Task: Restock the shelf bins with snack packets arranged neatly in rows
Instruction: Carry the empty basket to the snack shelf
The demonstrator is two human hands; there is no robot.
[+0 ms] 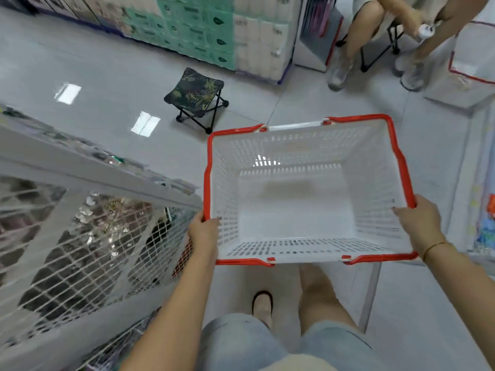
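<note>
Silvery snack packets: heaped behind wire mesh; too blurred to say whether they lie in rows.
Shelf bins: low and to the person's left, with the mesh front just beside the left forearm.
Basket: white plastic with a red rim and nothing inside. It is held level before the body, long axis running left to right.
Left hand: fingers curled over the basket's left rim at the near corner. This hand is nearer the bins.
Right hand: grips the right rim, on the side away from the bins.
Next move, judged: any reach to the bins goes leftward and falls to the left hand, so the right would carry the basket alone.
Folding stool: stands on the tiled floor beyond the basket.
</note>
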